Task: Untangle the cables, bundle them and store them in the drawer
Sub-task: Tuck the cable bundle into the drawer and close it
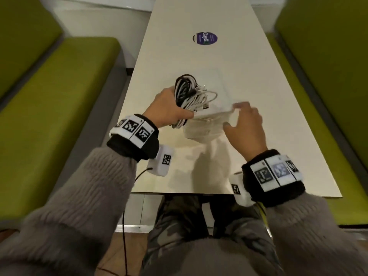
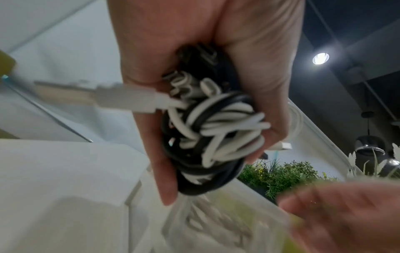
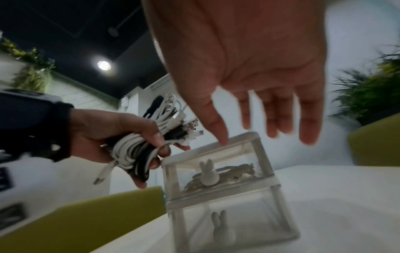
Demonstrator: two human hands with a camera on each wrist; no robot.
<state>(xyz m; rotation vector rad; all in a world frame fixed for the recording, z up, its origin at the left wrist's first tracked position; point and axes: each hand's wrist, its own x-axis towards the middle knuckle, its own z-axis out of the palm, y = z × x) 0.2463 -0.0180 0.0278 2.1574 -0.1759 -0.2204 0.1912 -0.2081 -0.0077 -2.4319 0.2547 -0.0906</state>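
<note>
My left hand (image 1: 173, 110) grips a coiled bundle of black and white cables (image 1: 188, 92) just left of and above a small translucent drawer unit (image 1: 207, 126) on the table. The left wrist view shows the fingers (image 2: 275, 119) wrapped round the cable bundle (image 2: 216, 123), with a white USB plug (image 2: 121, 99) sticking out. My right hand (image 3: 249, 135) hovers open over the drawer unit (image 3: 262, 154), thumb tip at its top edge. Both drawers are closed and have rabbit-shaped knobs (image 3: 206, 172). The upper drawer holds a pale coiled cable (image 3: 233, 172).
The cream table (image 1: 199, 56) has a round purple sticker (image 1: 204, 38) further back and its near edge (image 1: 179, 193) by my lap. Green padded benches (image 1: 49, 106) run along both sides. Potted plants (image 3: 368, 85) stand beyond the table.
</note>
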